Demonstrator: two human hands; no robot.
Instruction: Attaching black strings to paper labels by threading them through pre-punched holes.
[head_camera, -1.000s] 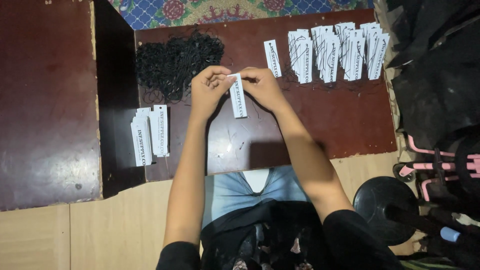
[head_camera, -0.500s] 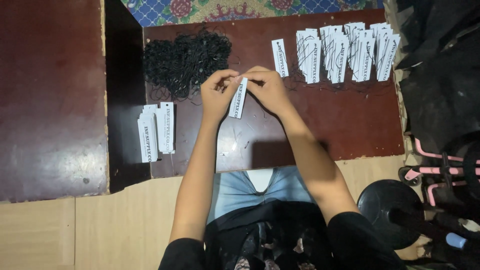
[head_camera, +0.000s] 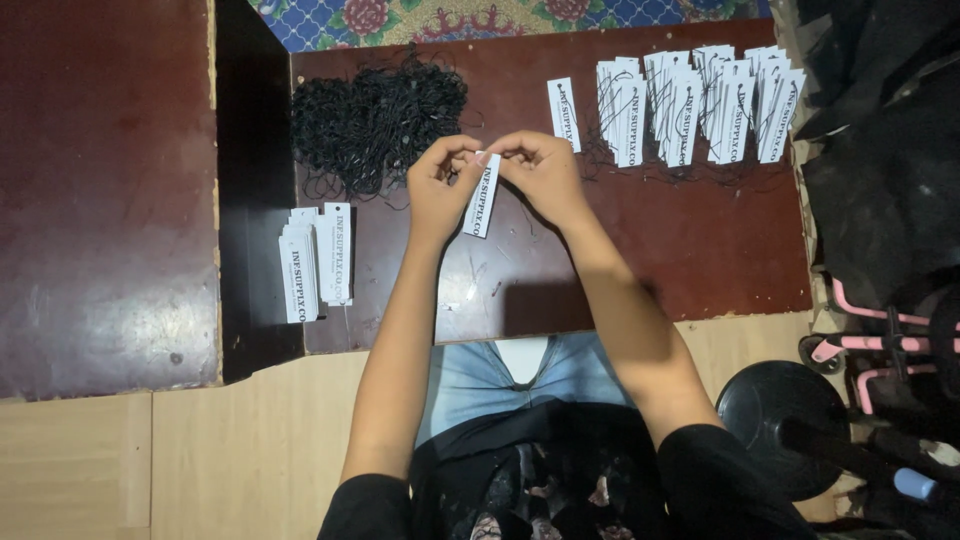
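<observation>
Both my hands meet over the dark red table (head_camera: 700, 250), pinching the top end of one white paper tag (head_camera: 483, 198) that hangs tilted below my fingers. My left hand (head_camera: 440, 185) grips its left side and my right hand (head_camera: 540, 172) its right side. Just beyond my left hand lies a heap of black strings (head_camera: 375, 120). A small stack of plain white tags (head_camera: 315, 258) rests to the left of my left forearm. Several tags with black strings attached (head_camera: 690, 100) are spread in a row at the far right of the table.
A second dark red board (head_camera: 100, 180) sits to the left with a black gap between. A patterned rug (head_camera: 480, 15) shows beyond the table. Black bags (head_camera: 880, 140), a round black weight (head_camera: 780, 410) and pink-trimmed gear (head_camera: 880, 350) crowd the right side.
The view has shifted slightly, so everything sits a bit more to the right. My hands still hold the same tag, fingers working at its top end.
</observation>
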